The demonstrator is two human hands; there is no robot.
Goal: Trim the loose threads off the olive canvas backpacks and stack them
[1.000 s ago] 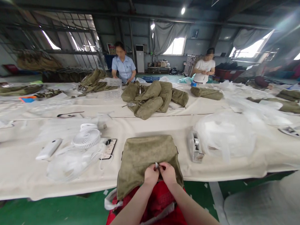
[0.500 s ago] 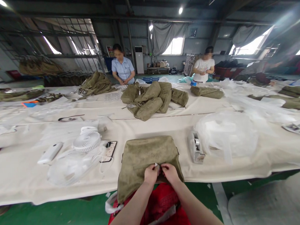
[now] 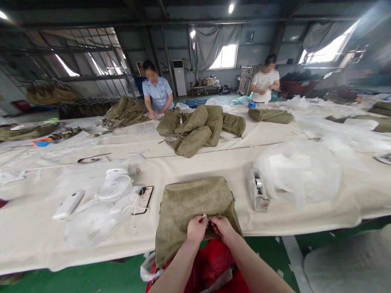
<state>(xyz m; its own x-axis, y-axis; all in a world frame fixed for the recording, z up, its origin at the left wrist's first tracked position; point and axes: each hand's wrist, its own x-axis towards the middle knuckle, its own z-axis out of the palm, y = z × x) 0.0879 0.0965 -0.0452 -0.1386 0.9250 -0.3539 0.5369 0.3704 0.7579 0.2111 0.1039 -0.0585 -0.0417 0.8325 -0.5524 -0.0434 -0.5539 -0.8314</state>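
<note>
An olive-green fabric bag (image 3: 194, 198) lies flat at the table's near edge, its lower part hanging toward my lap. Over its front, at a seam or zipper line, both hands work close together. My left hand (image 3: 196, 228) is closed in a pinch, with a small white scrap (image 3: 204, 216) sticking up from its fingertips; whether it is paper or tape I cannot tell. Right beside it, my right hand (image 3: 221, 226) is closed too, fingertips pressed together at the same spot. What its fingers hold is hidden.
A tape dispenser (image 3: 257, 190) and a clear plastic bag of white material (image 3: 299, 173) stand right. Left lie a white fan (image 3: 115, 187), a phone (image 3: 142, 200) and a white device (image 3: 68, 205). Olive bags (image 3: 195, 129) are heaped ahead; two co-workers stand across the table.
Both hands stay at the same spot on the bag, with only slight finger movement. The view has shifted a little. Across the table, the co-worker in blue has lowered and spread their hands.
</note>
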